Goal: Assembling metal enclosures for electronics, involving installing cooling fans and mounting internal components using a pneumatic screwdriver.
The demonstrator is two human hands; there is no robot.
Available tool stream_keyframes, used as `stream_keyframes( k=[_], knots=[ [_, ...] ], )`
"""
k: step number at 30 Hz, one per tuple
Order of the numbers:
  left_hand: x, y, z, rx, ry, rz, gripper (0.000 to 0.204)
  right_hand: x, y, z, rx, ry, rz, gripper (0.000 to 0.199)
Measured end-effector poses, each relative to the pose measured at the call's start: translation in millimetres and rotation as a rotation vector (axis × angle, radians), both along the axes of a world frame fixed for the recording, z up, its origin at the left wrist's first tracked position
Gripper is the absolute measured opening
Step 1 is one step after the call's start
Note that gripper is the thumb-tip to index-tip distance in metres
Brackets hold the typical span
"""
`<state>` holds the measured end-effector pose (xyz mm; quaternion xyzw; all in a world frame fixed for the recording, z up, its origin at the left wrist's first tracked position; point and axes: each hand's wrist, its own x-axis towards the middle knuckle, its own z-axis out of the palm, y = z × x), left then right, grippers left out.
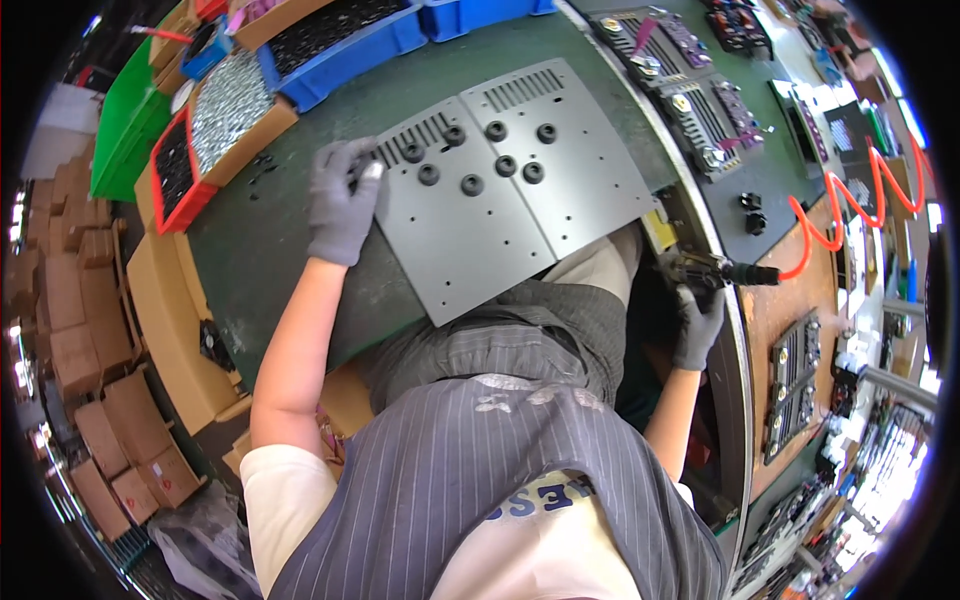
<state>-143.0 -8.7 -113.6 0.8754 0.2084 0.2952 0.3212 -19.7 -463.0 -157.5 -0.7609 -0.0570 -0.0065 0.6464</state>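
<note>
Two grey metal plates lie side by side on the green bench top, a left plate (pixel 455 235) and a right plate (pixel 590 170). Both have rows of slots along the far edge and small holes. Several black rubber rings (pixel 472 184) sit on them, on both sides of the seam. My left hand (pixel 340 200), in a grey glove, is at the far left corner of the left plate, fingers curled and thumb bent in; what they hold is hidden. At the bench's right side, my gloved right hand (pixel 697 325) grips a black air tool (pixel 705 270) joined to a red coiled hose (pixel 835 215).
Beyond the plates stands a blue bin (pixel 345 50) of dark small parts. To the left are a carton of silvery screws (pixel 232 110) and a red bin (pixel 178 180). A metal rail (pixel 735 380) runs along the right, with slotted assemblies (pixel 700 115) past it.
</note>
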Motion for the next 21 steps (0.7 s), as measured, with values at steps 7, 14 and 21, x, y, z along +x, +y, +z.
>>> stream_keyframes(
  k=[7,14,21],
  knots=[
    [0,0,0,-0.003,0.064,0.007,0.022,8,5,-1,0.126,0.039,-0.031,0.048],
    [0,2,-2,0.016,-0.009,-0.014,0.021,26,6,8,-0.064,0.024,0.003,0.037],
    [0,-4,2,-0.023,-0.002,-0.035,0.02,22,-1,7,-0.095,0.046,-0.023,0.033]
  ],
)
